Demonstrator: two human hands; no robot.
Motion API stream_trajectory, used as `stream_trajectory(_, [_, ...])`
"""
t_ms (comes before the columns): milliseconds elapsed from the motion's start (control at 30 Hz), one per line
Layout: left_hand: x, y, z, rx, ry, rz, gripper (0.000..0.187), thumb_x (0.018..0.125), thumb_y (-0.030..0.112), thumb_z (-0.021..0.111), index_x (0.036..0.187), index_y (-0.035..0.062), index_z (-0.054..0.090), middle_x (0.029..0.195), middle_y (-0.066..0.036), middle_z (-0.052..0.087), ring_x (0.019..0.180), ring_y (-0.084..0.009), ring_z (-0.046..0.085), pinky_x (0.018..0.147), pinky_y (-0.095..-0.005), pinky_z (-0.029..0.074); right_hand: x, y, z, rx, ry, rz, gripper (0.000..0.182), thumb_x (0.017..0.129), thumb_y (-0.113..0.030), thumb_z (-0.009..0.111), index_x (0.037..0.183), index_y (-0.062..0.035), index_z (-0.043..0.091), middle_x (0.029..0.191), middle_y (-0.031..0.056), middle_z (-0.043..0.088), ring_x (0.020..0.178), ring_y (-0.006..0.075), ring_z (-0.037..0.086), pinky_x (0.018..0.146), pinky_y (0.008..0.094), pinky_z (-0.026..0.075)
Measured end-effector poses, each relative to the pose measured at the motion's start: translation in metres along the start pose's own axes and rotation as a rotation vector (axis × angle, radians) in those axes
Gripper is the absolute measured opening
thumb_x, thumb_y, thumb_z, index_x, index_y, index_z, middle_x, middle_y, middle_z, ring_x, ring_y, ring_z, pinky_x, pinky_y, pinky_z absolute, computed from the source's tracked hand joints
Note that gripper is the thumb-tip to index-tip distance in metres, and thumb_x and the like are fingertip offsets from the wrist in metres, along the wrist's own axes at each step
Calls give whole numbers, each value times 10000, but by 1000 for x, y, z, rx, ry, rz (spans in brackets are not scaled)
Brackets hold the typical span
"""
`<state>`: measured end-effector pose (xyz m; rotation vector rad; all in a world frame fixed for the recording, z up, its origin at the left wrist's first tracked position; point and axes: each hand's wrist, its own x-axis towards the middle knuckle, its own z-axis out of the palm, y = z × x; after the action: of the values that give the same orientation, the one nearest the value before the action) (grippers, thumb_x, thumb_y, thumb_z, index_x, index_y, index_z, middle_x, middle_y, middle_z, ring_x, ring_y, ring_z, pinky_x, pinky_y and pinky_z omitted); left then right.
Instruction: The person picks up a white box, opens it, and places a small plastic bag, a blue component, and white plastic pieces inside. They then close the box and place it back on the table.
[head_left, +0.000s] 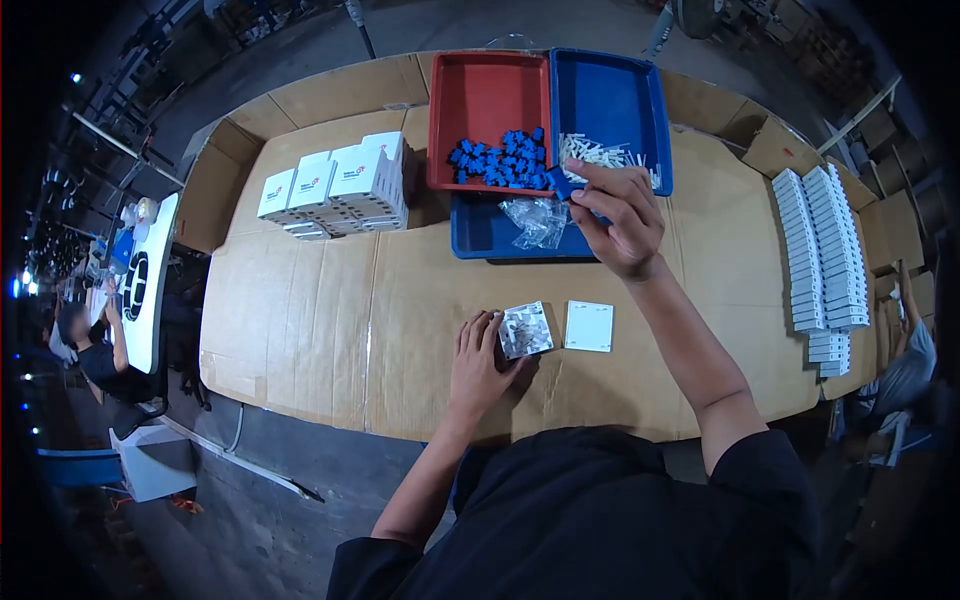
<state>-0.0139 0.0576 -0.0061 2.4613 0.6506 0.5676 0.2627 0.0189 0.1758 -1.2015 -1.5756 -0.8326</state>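
My left hand [478, 362] grips the left side of an open white square box [526, 331], thumb at its lower edge and fingers along its near left corner. Grey and white parts show inside it, too small to tell apart. Just right of the box lies a flat white square cover [589, 326]. Raised above the bins, my right hand [622, 218] pinches a small blue plastic piece [561, 184] between thumb and fingers. Beneath and beyond that hand are a red bin [490, 88] with a pile of blue pieces [500, 158] and a blue bin [612, 90] with white slender parts [597, 150].
A lower blue tray [478, 238] holds clear plastic bags [538, 222]. Stacked white boxes [340, 180] stand at left; long stacks of white parts [822, 250] line the right. Cardboard walls [340, 90] edge the table. Other people [108, 350] sit at both sides.
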Motion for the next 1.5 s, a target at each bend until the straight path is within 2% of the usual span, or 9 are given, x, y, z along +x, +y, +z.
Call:
stream_trajectory(33, [1, 0, 0, -2, 1, 2, 833, 784, 363, 871, 1451, 40, 490, 1466, -156, 521, 1433, -347, 437, 1217, -507, 318, -1, -1, 0, 18, 4, 7, 315, 813, -2, 834, 1067, -111, 683, 1077, 58, 755, 826, 154, 676, 742, 304, 502])
stream_trajectory(133, [-2, 0, 0, -15, 0, -5, 842, 764, 337, 882, 1448, 38, 494, 1455, -157, 533, 1420, -354, 449, 1211, -503, 330, -15, -13, 6, 386, -199, 554, 255, 915, -23, 778, 1147, -60, 677, 1001, 80, 745, 833, 133, 694, 748, 285, 550])
stream_trajectory(200, [0, -2, 1, -20, 18, -2, 850, 755, 325, 887, 1451, 38, 493, 1448, -158, 541, 1412, -358, 456, 1208, -500, 335, -44, -21, 26, 904, -79, 1102, 254, 993, -37, 695, 1242, -10, 653, 990, 69, 723, 875, 124, 719, 796, 274, 596])
stream_trajectory(267, [0, 0, -2, -26, 12, -17, 845, 768, 345, 873, 1458, 37, 494, 1452, -155, 544, 1413, -351, 459, 1220, -500, 323, -87, -25, 35, 963, -266, 1400, 277, 1006, -35, 668, 1279, -4, 632, 1020, 76, 712, 914, 154, 726, 810, 291, 610])
stream_trajectory(467, [1, -3, -1, -68, 24, -34, 830, 795, 396, 845, 1463, 46, 498, 1451, -149, 555, 1424, -335, 463, 1237, -511, 302, -164, -71, 37, 1177, -157, 1803, 310, 998, -27, 671, 1297, 24, 612, 1043, 91, 701, 888, 185, 726, 793, 301, 617])
stream_trajectory(633, [1, -3, -3, -70, 12, -38, 895, 743, 324, 898, 1472, 20, 479, 1455, -136, 569, 1416, -347, 465, 1212, -494, 334, -165, -89, 30, 942, -389, 1632, 359, 942, -75, 764, 1275, -1, 651, 1030, 76, 689, 893, 154, 693, 810, 306, 593])
stream_trajectory(767, [1, -5, -3, -98, 14, -53, 913, 747, 338, 893, 1487, 21, 461, 1446, -149, 570, 1418, -351, 464, 1222, -501, 321, -154, -96, 27, 519, -538, 926, 388, 855, -102, 816, 1227, -46, 721, 1120, 80, 673, 1067, 219, 650, 900, 367, 539])
stream_trajectory(967, [0, -3, -2, -82, 4, -73, 923, 761, 361, 881, 1502, 27, 443, 1426, -160, 577, 1427, -354, 462, 1238, -510, 304, -160, -95, 39, 310, -689, 710, 340, 851, -101, 802, 1175, -26, 730, 1125, 101, 694, 1096, 290, 641, 963, 388, 512])
stream_trajectory(1500, [1, -4, -2, -99, 11, -81, 933, 728, 338, 900, 1502, 57, 462, 1434, -188, 566, 1420, -368, 454, 1221, -502, 321, -173, -95, 46, 233, -798, 602, 279, 881, -185, 739, 1123, -49, 762, 1207, 45, 735, 1132, 228, 641, 967, 385, 451])
